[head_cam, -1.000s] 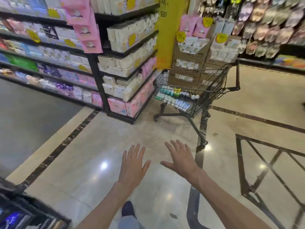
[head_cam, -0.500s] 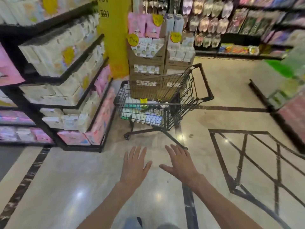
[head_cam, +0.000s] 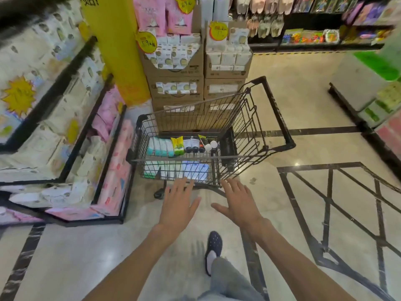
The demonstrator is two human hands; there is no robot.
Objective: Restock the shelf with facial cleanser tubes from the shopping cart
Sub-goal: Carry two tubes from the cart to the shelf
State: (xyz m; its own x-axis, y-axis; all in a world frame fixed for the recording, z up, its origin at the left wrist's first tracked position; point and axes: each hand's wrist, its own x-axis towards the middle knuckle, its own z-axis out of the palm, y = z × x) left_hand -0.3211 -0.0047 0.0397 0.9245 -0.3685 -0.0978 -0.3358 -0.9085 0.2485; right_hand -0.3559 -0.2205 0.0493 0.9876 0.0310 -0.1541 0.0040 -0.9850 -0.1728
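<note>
A person's left hand [head_cam: 178,205] and right hand [head_cam: 239,206] reach forward, fingers spread, holding nothing, just short of a black wire shopping cart [head_cam: 269,118]. Facial cleanser tubes [head_cam: 165,147] lie in rows in its basket. Stocked shelves [head_cam: 65,118] stand beside the cart.

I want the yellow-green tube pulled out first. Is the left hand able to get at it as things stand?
Probably yes. The shopping cart is open on top, the left hand is empty at its near side, and the yellow-green tube lies uncovered; it must go over the rim.
</note>
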